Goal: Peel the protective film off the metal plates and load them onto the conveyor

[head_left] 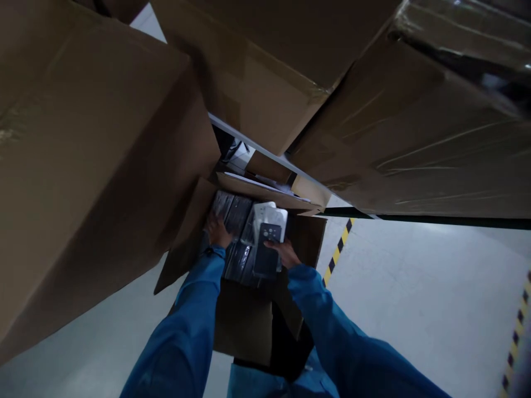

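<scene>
An open cardboard box [244,320] sits low in front of me, filled with several dark, plastic-wrapped packages [238,213]. My left hand [218,231] reaches into the box's left side and rests on the packages, fingers curled down; what it grips is hidden. My right hand [284,251] holds a dark flat package [267,251] with a pale one behind it, lifted slightly above the others. Both arms wear blue sleeves.
Big taped cardboard cartons [83,166] hang over the box on the left, top and right [415,138], on a shelf edge [257,146]. A smaller open carton [269,190] lies behind. Pale floor carries yellow-black striped lines [338,249], [516,337].
</scene>
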A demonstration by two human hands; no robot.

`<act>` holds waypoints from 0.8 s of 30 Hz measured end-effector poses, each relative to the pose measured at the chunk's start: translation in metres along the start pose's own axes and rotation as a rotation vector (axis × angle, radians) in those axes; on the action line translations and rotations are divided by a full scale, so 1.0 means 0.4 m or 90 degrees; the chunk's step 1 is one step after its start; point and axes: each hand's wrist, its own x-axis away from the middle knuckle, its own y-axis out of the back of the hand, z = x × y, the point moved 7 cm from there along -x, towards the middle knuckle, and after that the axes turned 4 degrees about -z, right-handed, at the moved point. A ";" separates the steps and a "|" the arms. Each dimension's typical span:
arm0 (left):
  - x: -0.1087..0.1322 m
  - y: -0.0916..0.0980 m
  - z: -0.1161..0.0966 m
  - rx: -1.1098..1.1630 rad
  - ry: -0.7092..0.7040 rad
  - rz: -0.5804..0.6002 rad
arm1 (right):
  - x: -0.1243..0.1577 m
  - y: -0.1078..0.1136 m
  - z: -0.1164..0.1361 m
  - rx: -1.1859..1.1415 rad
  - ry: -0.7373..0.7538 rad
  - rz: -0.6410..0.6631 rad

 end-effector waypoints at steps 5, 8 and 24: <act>-0.012 -0.069 -0.092 -0.131 -0.095 0.053 | 0.019 0.075 -0.094 -0.159 -0.053 -0.064; 0.000 -0.099 -0.112 -0.159 -0.081 0.042 | -0.004 0.089 -0.115 -0.227 -0.069 -0.071; 0.090 -0.228 -0.223 -0.084 -0.050 -0.017 | -0.104 0.118 -0.198 -0.303 -0.208 0.091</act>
